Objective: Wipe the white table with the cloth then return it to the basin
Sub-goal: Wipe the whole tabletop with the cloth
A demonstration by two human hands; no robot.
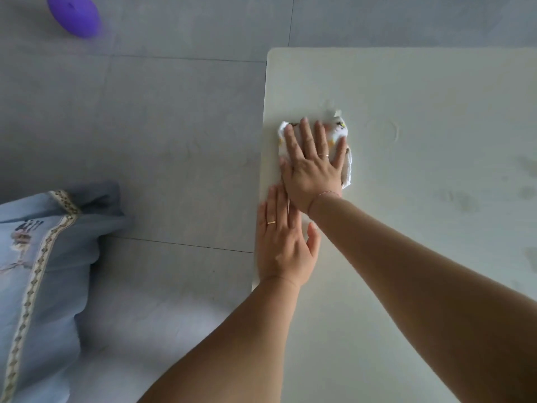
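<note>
Cloth (340, 135) under flat right hand (312, 170), left hand (283, 242) flat beside, white table (421, 199)

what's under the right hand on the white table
The right hand lies flat on a white printed cloth, pressing it onto the table. Cloth edges show around the fingers; its middle and the tabletop beneath are covered.
</note>
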